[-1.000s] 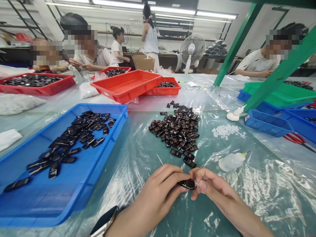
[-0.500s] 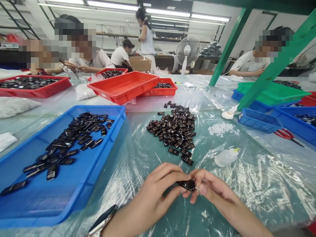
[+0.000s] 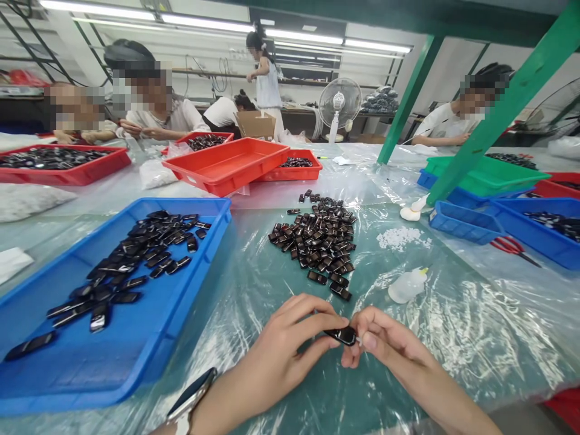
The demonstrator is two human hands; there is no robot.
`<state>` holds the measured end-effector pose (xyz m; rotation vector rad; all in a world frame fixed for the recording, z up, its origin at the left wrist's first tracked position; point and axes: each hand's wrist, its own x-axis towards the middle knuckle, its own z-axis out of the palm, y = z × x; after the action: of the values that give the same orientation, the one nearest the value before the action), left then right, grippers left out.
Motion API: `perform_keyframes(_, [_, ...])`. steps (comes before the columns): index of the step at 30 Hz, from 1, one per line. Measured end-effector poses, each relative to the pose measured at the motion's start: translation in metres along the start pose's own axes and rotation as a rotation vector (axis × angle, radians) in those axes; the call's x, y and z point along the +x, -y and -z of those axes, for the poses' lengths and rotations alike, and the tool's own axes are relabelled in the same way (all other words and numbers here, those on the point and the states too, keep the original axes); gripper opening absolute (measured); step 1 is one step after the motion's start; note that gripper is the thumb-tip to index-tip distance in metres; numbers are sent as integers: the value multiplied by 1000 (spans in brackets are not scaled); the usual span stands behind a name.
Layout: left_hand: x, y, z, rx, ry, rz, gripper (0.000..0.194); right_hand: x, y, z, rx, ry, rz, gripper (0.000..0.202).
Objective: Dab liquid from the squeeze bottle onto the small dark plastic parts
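My left hand (image 3: 296,341) pinches a glossy black oblong plastic piece (image 3: 343,335) between thumb and fingers. At that piece's right end, my right hand (image 3: 389,344) is closed on a tiny whitish plastic part (image 3: 359,339), partly hidden by the fingertips. Just beyond my hands lies a heap of similar dark pieces (image 3: 317,235) on the plastic-covered table. A small translucent squeeze bottle (image 3: 408,286) with a yellowish tip lies to the right, and behind it are scattered small white parts (image 3: 403,238).
A blue tray (image 3: 181,329) with black pieces stands at left. Red trays (image 3: 226,163) are at the back. Right of a green post (image 3: 502,112) sit a green tray (image 3: 487,172), a small blue bin (image 3: 466,222) and red-handled pliers (image 3: 510,246). Several co-workers sit or stand beyond.
My hands stay joined at the black piece, with only slight finger shifts. The view has tilted and turned slightly. A standing person in the background has moved an arm; a seated one bends lower.
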<state>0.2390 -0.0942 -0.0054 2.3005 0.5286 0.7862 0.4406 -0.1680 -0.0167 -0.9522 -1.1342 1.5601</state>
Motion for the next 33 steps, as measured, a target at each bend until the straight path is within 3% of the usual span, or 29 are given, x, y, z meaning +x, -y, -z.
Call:
perform_keyframes(12, [-2, -3, 0, -76, 1, 20, 21, 1, 3, -8, 63, -10, 7, 12])
perform_keyframes(16, [-4, -3, -1, -92, -25, 7, 20, 3, 1, -12, 71, -31, 7, 19])
perform_keyframes(22, [-8, -11, -2, 20, -78, -42, 22, 0, -3, -19, -9, -142, 55, 24])
perform_keyframes(28, [-8, -12, -5, 124, -126, -78, 18, 1, -20, -17, -202, -351, 271, 18])
perform_keyframes(33, [-4, -3, -5, 373, -248, -20, 17, -2, -49, -36, -758, -486, 551, 43])
